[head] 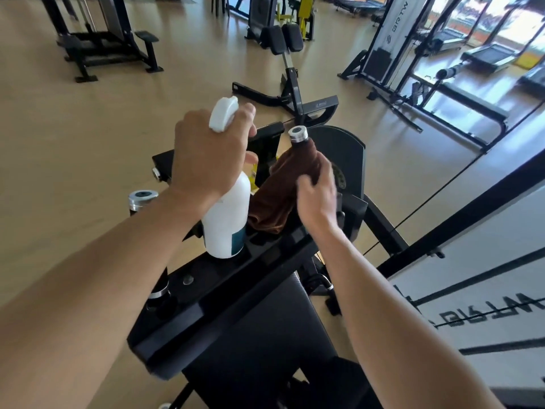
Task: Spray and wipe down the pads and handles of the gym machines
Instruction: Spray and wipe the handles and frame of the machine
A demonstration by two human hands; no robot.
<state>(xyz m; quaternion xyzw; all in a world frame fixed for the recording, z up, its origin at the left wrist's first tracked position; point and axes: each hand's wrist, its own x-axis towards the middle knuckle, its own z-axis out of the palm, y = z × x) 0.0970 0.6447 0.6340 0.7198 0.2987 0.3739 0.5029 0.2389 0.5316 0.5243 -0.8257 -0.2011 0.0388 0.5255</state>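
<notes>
The brown cloth (283, 184) is wrapped round the right-hand handle (298, 134) of a black gym machine, and the right hand (317, 191) closes its fingers over the cloth and the bar under it. Just left of that hand, the left hand (211, 152) grips the neck of a white spray bottle (227, 214), fingers curled round the trigger head, with the bottle's base on or just above the black crossbar (236, 278); which of the two I cannot tell.

The step in hand looks like wiping this handle, with spraying set aside for now. The next move probably calls for sliding the cloth along the bar up to its silver cap, then crossing to the second handle (143, 199), which stands beyond the left wrist and appears not yet wiped.

Below both forearms lies the machine's black pad (259, 335), likely waiting its turn. The crossbar's edge runs close under the bottle, so the bottle could tip if released carelessly. To the right of the right arm a cable and a white banner (486, 276) stand near; to the left of the left arm the wooden floor (73, 172) gives open room.
</notes>
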